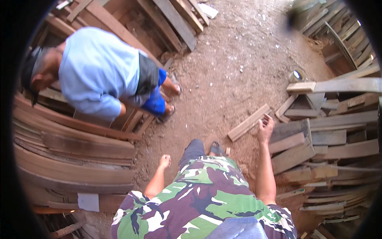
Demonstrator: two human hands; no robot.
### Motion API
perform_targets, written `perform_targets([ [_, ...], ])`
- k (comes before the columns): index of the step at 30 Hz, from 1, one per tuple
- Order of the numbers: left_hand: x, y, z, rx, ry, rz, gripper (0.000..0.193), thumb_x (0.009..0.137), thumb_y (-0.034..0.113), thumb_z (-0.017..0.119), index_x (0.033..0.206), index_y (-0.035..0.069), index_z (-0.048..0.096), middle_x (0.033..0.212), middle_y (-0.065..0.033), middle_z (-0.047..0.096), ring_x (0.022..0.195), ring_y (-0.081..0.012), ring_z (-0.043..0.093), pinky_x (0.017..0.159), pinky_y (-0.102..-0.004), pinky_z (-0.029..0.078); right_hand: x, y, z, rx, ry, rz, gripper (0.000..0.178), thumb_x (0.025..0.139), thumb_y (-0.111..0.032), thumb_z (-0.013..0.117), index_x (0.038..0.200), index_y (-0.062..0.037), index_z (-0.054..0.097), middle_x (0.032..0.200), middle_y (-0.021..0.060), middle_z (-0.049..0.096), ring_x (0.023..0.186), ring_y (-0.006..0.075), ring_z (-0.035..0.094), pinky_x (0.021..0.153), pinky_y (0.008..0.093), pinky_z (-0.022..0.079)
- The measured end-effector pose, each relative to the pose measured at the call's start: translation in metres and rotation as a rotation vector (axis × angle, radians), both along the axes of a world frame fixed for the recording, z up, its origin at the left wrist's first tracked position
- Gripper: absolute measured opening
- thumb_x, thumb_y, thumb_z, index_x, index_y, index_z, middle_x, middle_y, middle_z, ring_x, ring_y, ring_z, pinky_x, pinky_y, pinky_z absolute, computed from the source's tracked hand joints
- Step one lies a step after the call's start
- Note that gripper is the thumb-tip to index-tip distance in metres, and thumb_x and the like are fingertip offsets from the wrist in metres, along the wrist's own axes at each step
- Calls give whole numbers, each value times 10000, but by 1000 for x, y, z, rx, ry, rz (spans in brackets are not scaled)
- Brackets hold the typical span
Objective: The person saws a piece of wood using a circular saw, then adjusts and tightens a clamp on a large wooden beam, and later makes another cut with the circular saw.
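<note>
My right hand (266, 129) hangs above the right side of the path with its fingers loosely bent and apart, and nothing shows in it. Closest to it is a short wooden board (249, 122), which lies slantwise on the dirt; I cannot tell whether the fingertips touch it. My left hand (164, 161) is low at my left side, its fingers curled in, with no object visible in it. One of my feet, in a dark sandal (215, 149), shows in front of my camouflage shirt (199, 191).
A person in a light blue shirt (97, 67) bends over planks on the left. Long stacked boards (79, 159) line that side, with a white sheet (88, 202) on them. Piled wood offcuts (330, 137) border the right. A dirt path (223, 71) runs between.
</note>
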State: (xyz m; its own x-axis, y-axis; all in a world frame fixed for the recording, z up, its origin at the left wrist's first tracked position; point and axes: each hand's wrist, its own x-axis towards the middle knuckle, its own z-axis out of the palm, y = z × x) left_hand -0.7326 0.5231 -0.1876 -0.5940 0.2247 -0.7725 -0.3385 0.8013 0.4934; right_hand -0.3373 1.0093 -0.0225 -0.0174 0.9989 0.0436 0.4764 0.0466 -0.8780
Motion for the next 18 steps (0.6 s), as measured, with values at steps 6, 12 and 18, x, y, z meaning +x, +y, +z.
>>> perform_targets([
  [6,-39,121,-10,-16,-83,-500,258,949,303,640,959,60,724,828,-130,719,814,-267,704,746,-407,564,-190,191,94,191,-170,438,505,928,-115,727,1405,-121,562,1237,130,577,1038,281,652,907,434,549],
  [12,-209,390,20,-127,1,-717,343,964,354,626,1095,49,711,982,-176,721,961,-331,695,856,-438,553,-185,327,-62,-212,-398,324,506,934,-221,691,1391,-43,568,1315,238,605,1189,392,632,996,481,525],
  [18,-401,809,-17,50,407,-795,432,985,411,611,1189,39,693,1122,-208,718,1092,-374,676,938,-446,532,-49,300,-145,-1139,-673,-41,489,968,-336,608,1327,-6,649,1322,305,647,1255,452,617,1062,497,503],
])
